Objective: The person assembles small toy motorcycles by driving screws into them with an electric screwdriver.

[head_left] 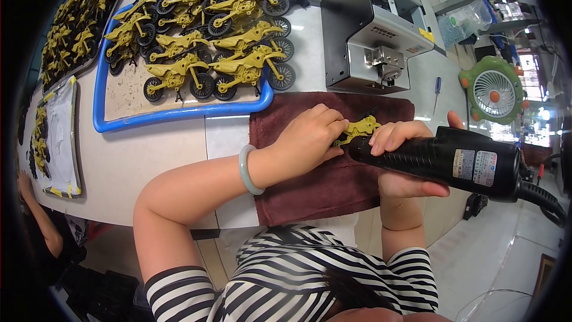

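My left hand (319, 134) grips a yellow toy motorcycle (361, 126) over a dark red towel (316, 194); its fingers cover much of the toy. My right hand (405, 143) is wrapped round a black electric screwdriver (417, 158) with a thick cord at its rear. The front end of the screwdriver lies right against the toy, beside my left fingertips. Whether its bit touches a screw is hidden. Up and to the left, a blue-rimmed tray (185, 113) bears several finished-looking yellow motorcycles (176, 74) with black wheels.
Beyond the towel stands a grey and black machine (375, 36) with a metal block at its front. A small screwdriver (438, 86) and a green fan (494, 89) are at the right. Far left, a dark tray (83, 24) holds more yellow parts; another person's arm (42, 220) shows below it.
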Demonstrator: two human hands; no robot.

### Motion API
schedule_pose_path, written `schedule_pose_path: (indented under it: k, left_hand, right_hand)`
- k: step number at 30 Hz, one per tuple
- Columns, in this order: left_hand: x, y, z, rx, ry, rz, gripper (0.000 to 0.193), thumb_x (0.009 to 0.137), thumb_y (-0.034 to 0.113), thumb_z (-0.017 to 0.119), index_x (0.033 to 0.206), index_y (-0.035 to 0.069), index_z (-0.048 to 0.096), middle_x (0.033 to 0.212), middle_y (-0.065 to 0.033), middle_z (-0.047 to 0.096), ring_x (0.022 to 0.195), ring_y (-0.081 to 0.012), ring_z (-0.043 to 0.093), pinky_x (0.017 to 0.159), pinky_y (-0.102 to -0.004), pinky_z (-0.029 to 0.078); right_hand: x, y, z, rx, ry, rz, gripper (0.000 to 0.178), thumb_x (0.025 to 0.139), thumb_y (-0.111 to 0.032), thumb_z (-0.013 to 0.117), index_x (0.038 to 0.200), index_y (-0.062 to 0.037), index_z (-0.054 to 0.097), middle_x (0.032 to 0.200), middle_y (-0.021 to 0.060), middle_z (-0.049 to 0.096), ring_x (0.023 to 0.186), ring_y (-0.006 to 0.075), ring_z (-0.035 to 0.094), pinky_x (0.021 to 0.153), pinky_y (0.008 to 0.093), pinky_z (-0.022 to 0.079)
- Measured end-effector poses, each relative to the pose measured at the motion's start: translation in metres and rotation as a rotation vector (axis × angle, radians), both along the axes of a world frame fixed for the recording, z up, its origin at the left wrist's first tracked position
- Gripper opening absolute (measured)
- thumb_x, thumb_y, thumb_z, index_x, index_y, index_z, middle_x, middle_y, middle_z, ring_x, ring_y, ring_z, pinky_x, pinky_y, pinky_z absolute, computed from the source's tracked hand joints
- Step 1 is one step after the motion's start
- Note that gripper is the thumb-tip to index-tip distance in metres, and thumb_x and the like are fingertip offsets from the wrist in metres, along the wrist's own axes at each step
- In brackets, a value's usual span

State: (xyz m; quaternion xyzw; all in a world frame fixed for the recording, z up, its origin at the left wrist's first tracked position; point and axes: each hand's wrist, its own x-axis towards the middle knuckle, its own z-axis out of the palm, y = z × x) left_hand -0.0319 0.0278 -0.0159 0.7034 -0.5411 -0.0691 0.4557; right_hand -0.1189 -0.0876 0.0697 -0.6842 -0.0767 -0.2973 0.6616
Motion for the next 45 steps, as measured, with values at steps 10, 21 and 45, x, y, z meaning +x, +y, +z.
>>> schedule_pose_path:
  k: [10, 21, 45]
  left_hand:
    - [0.002, 0.001, 0.0, 0.017, -0.018, 0.011, 0.044, 0.059, 0.01, 0.072, 0.099, -0.001, 0.058, 0.094, -0.0098, 0.055, 0.086, -0.0258, 0.052, 0.077, -0.0342, 0.045]
    - [-0.001, -0.002, 0.003, 0.007, -0.054, 0.015, 0.036, 0.063, 0.009, 0.068, 0.097, 0.0, 0.059, 0.09, -0.0083, 0.055, 0.082, -0.0248, 0.052, 0.074, -0.0339, 0.045]
    - [0.006, 0.129, 0.112, 0.473, 0.367, 0.014, 0.035, 0.067, 0.016, 0.075, 0.095, 0.0, 0.063, 0.087, -0.0101, 0.064, 0.083, -0.0172, 0.062, 0.077, -0.0291, 0.048]
  right_hand:
    - [-0.001, 0.008, -0.009, -0.106, 0.081, -0.141, 0.093, 0.069, -0.075, 0.041, 0.132, -0.0139, 0.012, 0.071, 0.012, 0.05, 0.053, 0.022, 0.05, 0.054, 0.0339, 0.046]
    - [-0.006, -0.003, -0.016, -0.002, 0.118, 0.071, 0.081, 0.068, -0.07, 0.05, 0.116, -0.0096, 0.025, 0.071, 0.0111, 0.051, 0.055, 0.0217, 0.052, 0.055, 0.0331, 0.047]
    - [-0.014, -0.143, -0.053, 0.798, 0.207, -0.106, 0.053, 0.09, -0.054, 0.032, 0.118, -0.0103, 0.043, 0.065, 0.005, 0.046, 0.055, 0.0148, 0.047, 0.052, 0.0285, 0.043]
